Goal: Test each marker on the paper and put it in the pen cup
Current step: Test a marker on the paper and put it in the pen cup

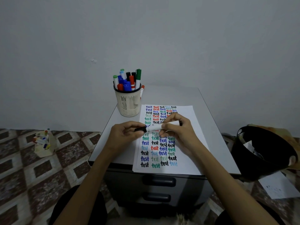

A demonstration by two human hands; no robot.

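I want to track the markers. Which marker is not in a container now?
The black-capped marker held over the paper by both hands; the others stand in the pen cup or floor box.

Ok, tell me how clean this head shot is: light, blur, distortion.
Head view: dim, flat light with dark corners; wide-angle bending at the edges, the cabinet top flaring; hands and marker slightly soft, writing on the paper legible; no glare.

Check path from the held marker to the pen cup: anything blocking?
Nothing stands between them. Both hands hold the black-capped marker above the paper; the pen cup sits beyond, to the left. The cup is crowded with markers, so slots are tight.
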